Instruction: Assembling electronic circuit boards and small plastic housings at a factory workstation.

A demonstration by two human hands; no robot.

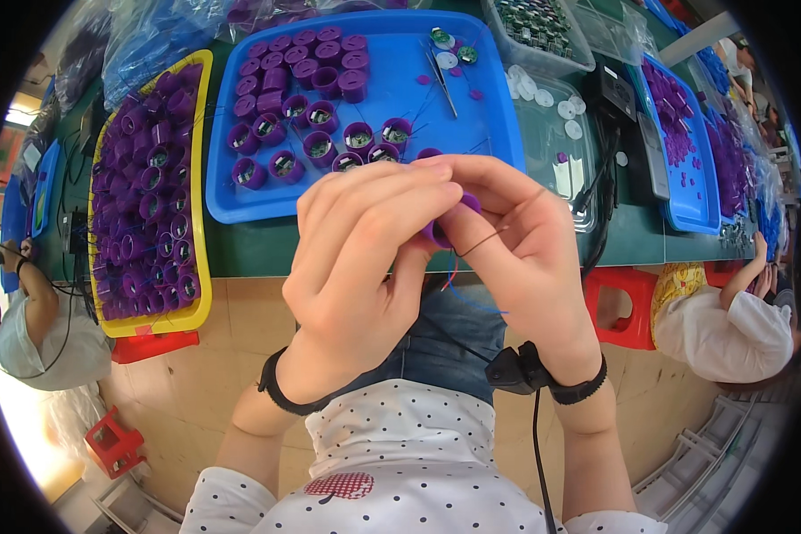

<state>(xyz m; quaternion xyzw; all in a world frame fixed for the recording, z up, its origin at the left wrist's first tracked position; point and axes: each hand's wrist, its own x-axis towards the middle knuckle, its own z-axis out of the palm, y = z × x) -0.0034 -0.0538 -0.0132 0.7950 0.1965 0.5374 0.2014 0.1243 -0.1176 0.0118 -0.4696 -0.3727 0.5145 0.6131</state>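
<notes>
Both hands meet in front of the blue tray [485, 178], closed around one small purple plastic cup [438, 233]. My left hand [365, 240] wraps it from the left, its fingers reaching over the top. With thumb and fingers, my right hand [516, 231] grips it from the right. Thin red and blue wires [452, 276] hang below the cup. Most of the cup is hidden by my fingers. Just beyond my hands, several purple cups with green circuit boards [319, 145] stand in the tray. Farther back are several closed purple pieces [304, 71] in rows.
Tweezers [442, 84] lie in the tray near loose round boards [465, 55]. At left, a yellow-rimmed bin [203, 294] is heaped with purple cups. A clear lid [556, 133] carries white discs at right. Another blue tray [690, 214] stands farther right. People sit at both sides, by red stools [621, 307].
</notes>
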